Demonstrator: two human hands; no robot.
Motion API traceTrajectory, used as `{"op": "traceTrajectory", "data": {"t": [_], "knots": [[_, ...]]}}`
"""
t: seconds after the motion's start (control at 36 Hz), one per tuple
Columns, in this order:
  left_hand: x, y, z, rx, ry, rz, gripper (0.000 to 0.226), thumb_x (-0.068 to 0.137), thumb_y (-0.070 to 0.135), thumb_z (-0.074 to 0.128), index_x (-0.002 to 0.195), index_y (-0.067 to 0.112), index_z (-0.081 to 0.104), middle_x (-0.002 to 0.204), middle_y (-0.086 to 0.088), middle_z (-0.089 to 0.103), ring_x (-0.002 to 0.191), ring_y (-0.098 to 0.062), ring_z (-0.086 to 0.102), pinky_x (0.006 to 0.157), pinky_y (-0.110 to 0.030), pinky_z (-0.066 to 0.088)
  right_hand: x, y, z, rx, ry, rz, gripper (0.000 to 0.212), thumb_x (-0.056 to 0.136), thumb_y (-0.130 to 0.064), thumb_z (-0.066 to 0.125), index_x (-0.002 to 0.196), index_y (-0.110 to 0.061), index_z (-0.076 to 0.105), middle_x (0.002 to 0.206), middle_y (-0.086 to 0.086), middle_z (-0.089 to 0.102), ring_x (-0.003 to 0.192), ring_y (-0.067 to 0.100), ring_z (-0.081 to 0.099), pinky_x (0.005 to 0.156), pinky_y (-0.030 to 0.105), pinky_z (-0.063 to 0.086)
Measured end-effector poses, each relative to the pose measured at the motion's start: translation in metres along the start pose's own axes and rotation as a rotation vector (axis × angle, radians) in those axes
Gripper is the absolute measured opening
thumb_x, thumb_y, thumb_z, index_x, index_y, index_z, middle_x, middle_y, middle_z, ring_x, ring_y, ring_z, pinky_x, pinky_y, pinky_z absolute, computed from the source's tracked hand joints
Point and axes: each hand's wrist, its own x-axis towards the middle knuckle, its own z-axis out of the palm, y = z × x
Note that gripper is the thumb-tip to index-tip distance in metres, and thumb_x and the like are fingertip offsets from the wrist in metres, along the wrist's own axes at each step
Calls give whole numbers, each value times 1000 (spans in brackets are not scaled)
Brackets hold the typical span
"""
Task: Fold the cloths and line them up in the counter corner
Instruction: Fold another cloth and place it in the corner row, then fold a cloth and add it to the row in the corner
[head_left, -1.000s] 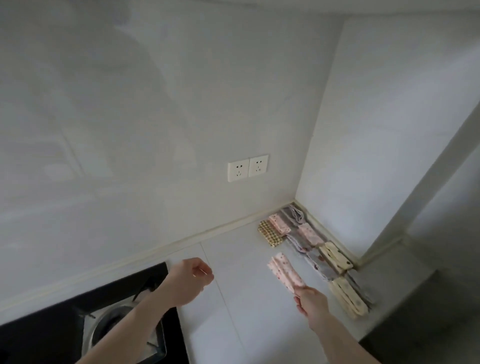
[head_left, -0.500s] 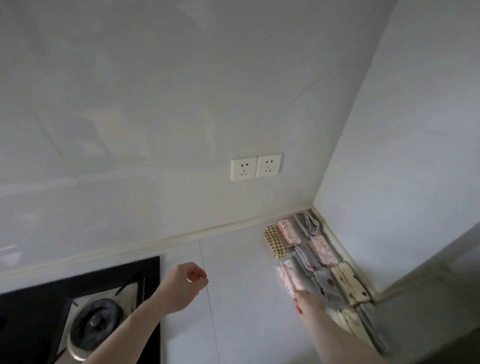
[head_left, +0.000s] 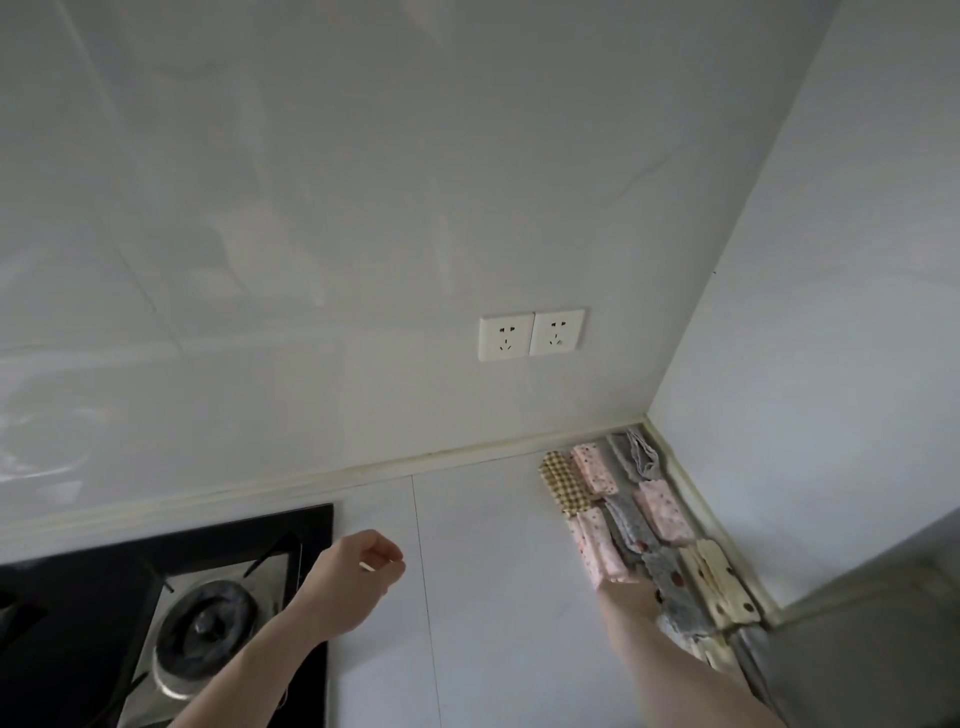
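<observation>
Several folded cloths lie in rows in the counter corner: a brown checked cloth (head_left: 562, 483), pink dotted cloths (head_left: 596, 468) (head_left: 665, 512), grey cloths (head_left: 629, 525) and cream cloths (head_left: 723, 582). My right hand (head_left: 626, 590) holds the near end of a folded pink dotted cloth (head_left: 595, 543), which lies flat on the counter just below the checked cloth, beside a grey one. My left hand (head_left: 361, 571) hovers over the counter by the stove, loosely curled and holding nothing.
A black gas stove (head_left: 197, 618) with a metal burner fills the lower left. Two white wall sockets (head_left: 531, 334) sit above the counter. White counter (head_left: 493, 571) lies between my hands. A grey ledge (head_left: 857, 634) drops off at the right.
My right hand carried the folded pink cloth toward the corner and lowered it onto the counter beside the rows. My left hand stayed near the stove.
</observation>
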Motion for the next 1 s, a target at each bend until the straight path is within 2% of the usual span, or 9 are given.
{"op": "traceTrajectory", "data": {"t": [0.08,0.22,0.39,0.5,0.58,0.69,0.78,0.83,1.0], "knots": [[-8,-7,-2,-2,12,-10,3,88,25,71,87,27,71,82,7,74,66,-5,69,69,-24,55,-52,-13,-2,-63,88,-157,51,97,-15,61,142,-1,41,146,24,37,119,42,57,95,41,48],[-31,-26,-12,-11,57,-39,4,87,28,73,89,30,70,84,10,74,78,-4,69,81,-28,55,-103,-18,19,-112,-43,-465,49,94,-14,66,138,-16,46,143,15,40,113,34,62,92,45,52],[-89,-76,-40,-53,141,-101,11,88,27,74,96,32,68,95,11,71,87,-1,65,76,-17,48,-189,-36,63,-124,-319,-667,54,87,1,56,134,-24,48,128,-1,44,86,13,64,83,34,54],[-144,-128,-75,-78,254,-154,10,83,31,78,90,31,71,91,11,71,85,-3,67,76,-21,52,-267,-42,110,-151,-457,-837,53,85,1,53,132,-24,53,129,-2,50,95,11,62,81,16,44],[-190,-160,-99,-87,331,-171,9,85,26,76,92,30,71,91,12,70,82,0,67,70,-11,49,-330,-43,138,-175,-567,-961,48,87,-3,57,124,-35,53,123,-8,50,85,3,63,71,6,45],[-256,-214,-129,-111,452,-229,13,85,29,75,94,36,68,103,13,63,91,-2,64,75,-18,51,-417,-31,170,-186,-742,-1040,46,88,-9,58,118,-44,51,119,-14,54,92,3,64,83,22,55],[-310,-257,-150,-126,518,-263,12,88,30,74,96,36,67,109,14,59,96,-3,62,78,-24,54,-481,-14,193,-241,-841,-1099,48,87,-9,57,120,-44,52,122,-19,53,102,0,59,76,15,48],[-343,-282,-161,-125,554,-266,12,91,32,72,97,38,65,113,13,58,99,-2,61,75,-18,51,-519,-1,208,-245,-911,-1116,49,85,-6,56,117,-44,53,127,-17,51,106,1,57,78,14,45],[-427,-344,-190,-149,652,-328,10,92,33,70,97,39,64,111,12,57,100,-1,59,76,-25,53,-606,35,245,-325,-1033,-1177,48,88,-6,57,117,-44,53,126,-18,50,110,0,54,79,17,50]]}}
